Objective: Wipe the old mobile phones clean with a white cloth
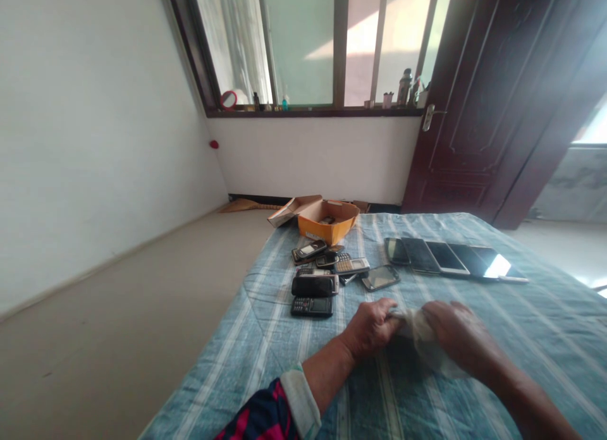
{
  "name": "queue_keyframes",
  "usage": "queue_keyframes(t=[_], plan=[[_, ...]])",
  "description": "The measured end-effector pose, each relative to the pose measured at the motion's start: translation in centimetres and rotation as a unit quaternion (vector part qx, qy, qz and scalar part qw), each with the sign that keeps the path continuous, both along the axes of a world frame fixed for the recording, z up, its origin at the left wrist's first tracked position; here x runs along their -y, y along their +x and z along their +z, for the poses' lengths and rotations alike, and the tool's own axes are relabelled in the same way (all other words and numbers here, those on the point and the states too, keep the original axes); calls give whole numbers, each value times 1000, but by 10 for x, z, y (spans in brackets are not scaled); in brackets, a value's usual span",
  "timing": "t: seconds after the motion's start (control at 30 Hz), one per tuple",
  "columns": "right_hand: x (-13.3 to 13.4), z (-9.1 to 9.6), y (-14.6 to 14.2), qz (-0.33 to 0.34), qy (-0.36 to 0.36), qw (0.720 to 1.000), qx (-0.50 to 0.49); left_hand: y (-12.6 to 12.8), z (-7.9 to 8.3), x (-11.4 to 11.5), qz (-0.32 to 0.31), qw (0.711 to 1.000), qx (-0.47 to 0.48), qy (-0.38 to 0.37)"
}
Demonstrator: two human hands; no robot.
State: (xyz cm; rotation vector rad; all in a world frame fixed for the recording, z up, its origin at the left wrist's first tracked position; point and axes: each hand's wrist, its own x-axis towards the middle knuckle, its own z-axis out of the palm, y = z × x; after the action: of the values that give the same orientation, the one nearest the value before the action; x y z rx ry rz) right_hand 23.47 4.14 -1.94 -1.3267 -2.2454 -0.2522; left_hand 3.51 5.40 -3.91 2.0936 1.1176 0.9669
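Over the near part of the bed cover, both hands meet at a whitish, wrinkled cloth. My right hand, somewhat blurred, is closed on the cloth, and part of it hangs below the fingers. To its left, my left hand is closed with its thumb on top. What it grips is mostly hidden by the fingers and the cloth, so I cannot make it out. Just beyond, a touchscreen phone lies flat. A black keypad phone and a dark phone lie left of it, among several older phones.
Several larger dark-screened phones lie in an overlapping row at the right. An orange cardboard box with its lid stands at the far edge of the striped blue cover. Beyond are a windowsill and dark red door.
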Motion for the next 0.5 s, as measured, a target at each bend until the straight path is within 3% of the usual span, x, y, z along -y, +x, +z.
queue_keyframes(t=[0.2, 0.5], plan=[[17, 8, -37, -35, -47, 998, 26, -1, 1, -1, -27, 999, 7, 27], [7, 7, -15, -53, -89, 995, -3, -1, -1, -1, -8, 1000, 14, 3]])
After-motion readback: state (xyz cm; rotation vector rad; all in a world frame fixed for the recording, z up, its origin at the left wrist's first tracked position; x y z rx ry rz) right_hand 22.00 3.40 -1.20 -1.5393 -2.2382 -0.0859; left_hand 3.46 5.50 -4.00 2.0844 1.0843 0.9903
